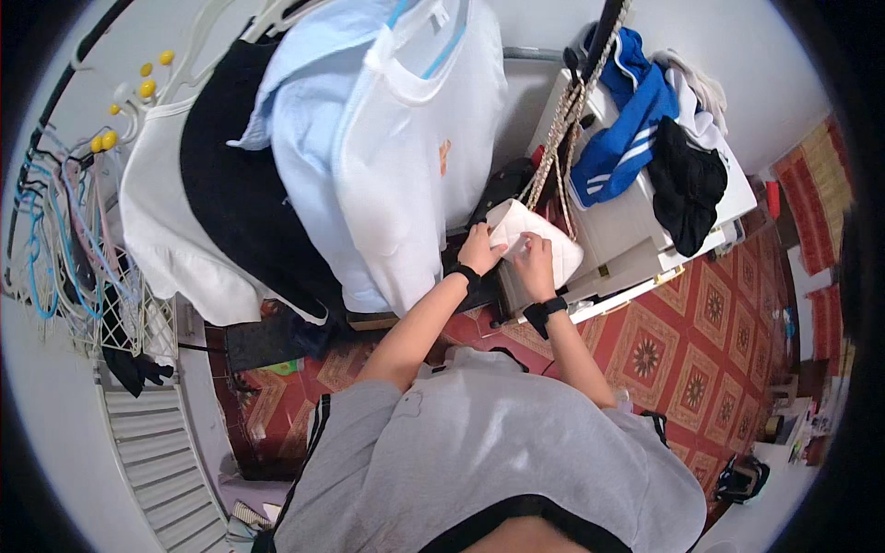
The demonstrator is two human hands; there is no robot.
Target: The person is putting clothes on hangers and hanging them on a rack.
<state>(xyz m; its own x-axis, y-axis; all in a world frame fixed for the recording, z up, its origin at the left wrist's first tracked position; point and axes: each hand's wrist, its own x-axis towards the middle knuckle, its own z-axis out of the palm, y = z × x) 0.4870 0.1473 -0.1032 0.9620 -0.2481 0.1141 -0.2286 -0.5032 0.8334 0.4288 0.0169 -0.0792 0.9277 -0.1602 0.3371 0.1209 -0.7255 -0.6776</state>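
A small white quilted shoulder bag [515, 225] hangs before me by a braided cord strap [561, 114]. My left hand [482, 250] is on the bag's left edge, its fingers against the opening side. My right hand [534, 264] touches the front of the bag, thumb and fingertips bent close together; whether they pinch the flap cannot be told. Each wrist wears a black band. Just left of the bag hangs a white T-shirt [408, 180] on the rack.
More garments, among them a black one [228, 159], hang at left near bunched hangers [69, 228]. At right stands a white cabinet [622, 235] with blue striped clothing [626, 131] and black cloth [684, 186] on it. The floor has red patterned tiles [646, 352].
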